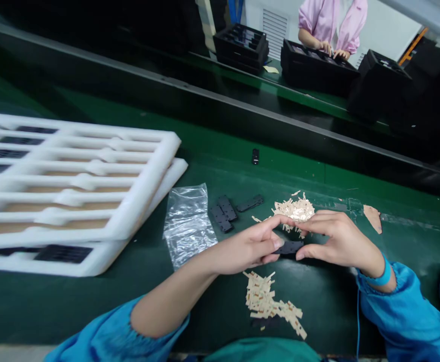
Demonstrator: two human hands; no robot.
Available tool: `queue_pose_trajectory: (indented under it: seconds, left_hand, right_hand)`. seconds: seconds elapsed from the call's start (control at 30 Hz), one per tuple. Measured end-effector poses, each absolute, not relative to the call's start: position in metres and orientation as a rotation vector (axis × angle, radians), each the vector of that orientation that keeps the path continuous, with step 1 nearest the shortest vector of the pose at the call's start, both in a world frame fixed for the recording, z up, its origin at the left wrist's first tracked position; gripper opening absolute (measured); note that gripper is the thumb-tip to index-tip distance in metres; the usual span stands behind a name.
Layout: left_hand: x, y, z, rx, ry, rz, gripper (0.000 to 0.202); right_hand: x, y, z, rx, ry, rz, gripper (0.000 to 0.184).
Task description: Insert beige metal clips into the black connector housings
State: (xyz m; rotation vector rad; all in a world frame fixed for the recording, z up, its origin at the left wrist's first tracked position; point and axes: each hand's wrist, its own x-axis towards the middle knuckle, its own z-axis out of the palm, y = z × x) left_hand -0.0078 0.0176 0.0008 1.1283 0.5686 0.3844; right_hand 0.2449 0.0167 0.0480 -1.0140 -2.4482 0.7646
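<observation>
A small flat black plastic part is held level above the green table, between my two hands. My left hand pinches its left end with thumb and fingers. At the other end, my right hand has its thumb against the part and its fingers reaching over the far side. Just beyond the hands lies a heap of small pale strips. Nearer my body is a second loose pile of cream-coloured strips. Several similar black parts rest to the left of the heap.
A clear plastic bag lies left of my hands. White foam trays are stacked at the left, with black pieces in some slots. A single black part sits farther back. Across the divider, a person in pink handles things in black trays.
</observation>
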Motion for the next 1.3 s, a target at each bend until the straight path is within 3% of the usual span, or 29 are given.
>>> queue_pose_trajectory:
  seconds: [0.2,0.33,0.47,0.53,0.57,0.63,0.7,0.73,0.83,0.97,1.1,1.23,1.3]
  left_hand:
    - [-0.009,0.024,-0.001,1.157,0.610,0.446,0.048]
    - [-0.012,0.029,0.002,1.607,1.055,0.643,0.049]
    - [-0.020,0.019,0.005,2.083,1.190,0.534,0.024]
    - [-0.026,0.005,0.004,2.192,1.019,0.357,0.017]
    - [-0.028,-0.003,0.002,2.220,0.972,0.299,0.016]
    - [-0.033,-0.017,-0.003,2.244,0.946,0.231,0.014]
    - [-0.035,-0.027,-0.008,2.238,0.966,0.234,0.014]
    - [-0.036,-0.030,-0.010,2.229,0.975,0.251,0.014]
    - [-0.037,-0.031,-0.013,2.201,0.977,0.277,0.013]
    - [-0.037,-0.026,-0.009,2.173,0.987,0.216,0.007]
    - [-0.037,-0.021,-0.005,2.168,1.001,0.247,0.026]
    - [-0.037,-0.022,-0.009,2.203,0.988,0.219,0.016]
    - [-0.037,-0.023,-0.011,2.211,0.987,0.211,0.013]
  right_hand:
    - [0.233,0.018,0.036,-0.979,-2.450,0.708,0.026]
    - [0.246,0.059,0.019,-1.306,-2.336,0.575,0.024]
    - [0.273,0.096,0.006,-1.919,-1.970,0.266,0.038]
    - [0.275,0.087,0.002,-1.913,-1.984,0.106,0.055]
    - [0.270,0.074,0.001,-1.820,-2.036,0.109,0.054]
    - [0.253,0.039,-0.001,-1.519,-2.225,0.432,0.033]
    - [0.231,0.002,-0.003,-1.214,-2.504,0.857,0.026]
    - [0.221,-0.012,-0.005,-1.159,-2.603,0.902,0.021]
    - [0.206,-0.030,-0.008,-1.162,-2.696,0.940,0.005]
    - [0.216,-0.018,-0.001,-1.304,-2.511,1.045,0.006]
    - [0.222,-0.013,0.005,-1.321,-2.359,1.140,0.007]
    - [0.211,-0.020,-0.001,-1.267,-2.558,1.055,0.010]
    - [0.208,-0.021,-0.004,-1.254,-2.635,1.045,0.003]
